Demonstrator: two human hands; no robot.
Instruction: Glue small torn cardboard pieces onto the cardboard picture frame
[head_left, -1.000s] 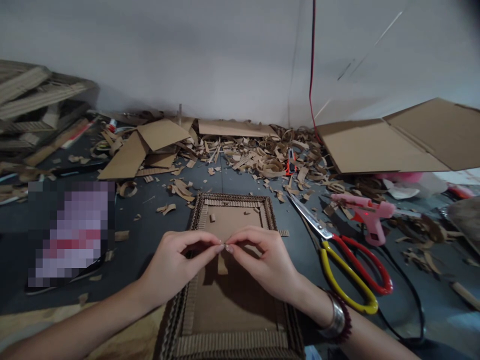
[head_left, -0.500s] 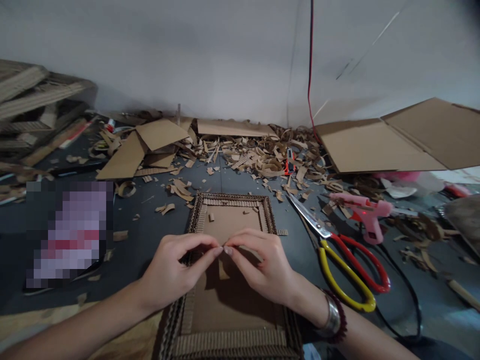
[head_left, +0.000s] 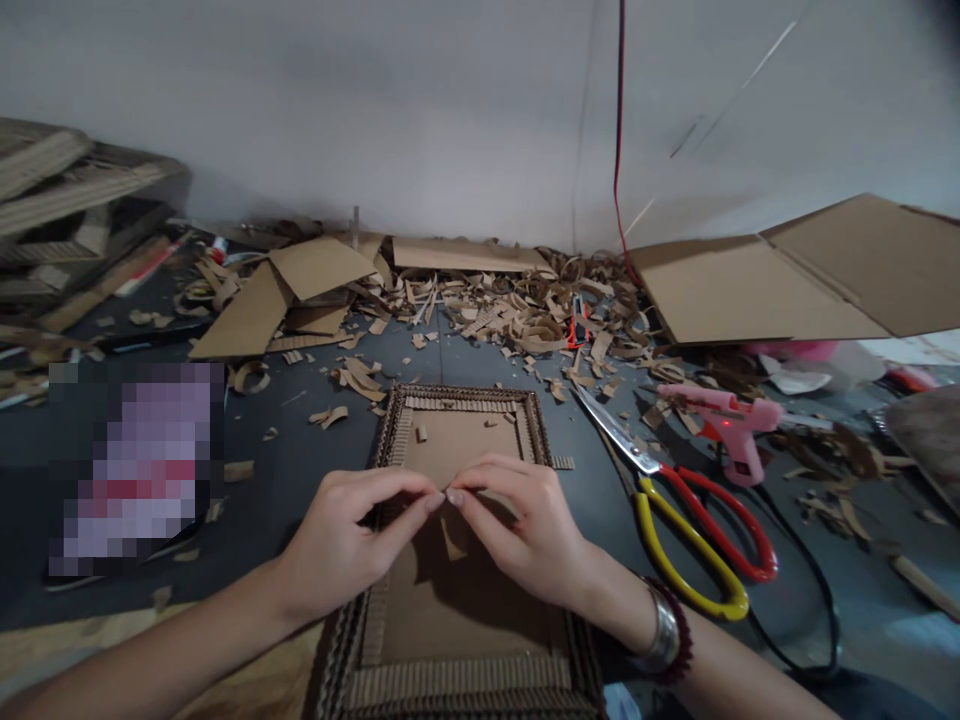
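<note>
L hand & R hand, fingertips pinched together over 1 cardboard frame; can't tell if gripping anything.

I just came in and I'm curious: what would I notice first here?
The left hand and right hand meet at the fingertips right in front, above a corrugated cardboard frame. To the right lie big scissors with red and yellow handles, and a pink glue gun beyond them. A heap of cardboard scraps runs along the wall at the back.
</note>
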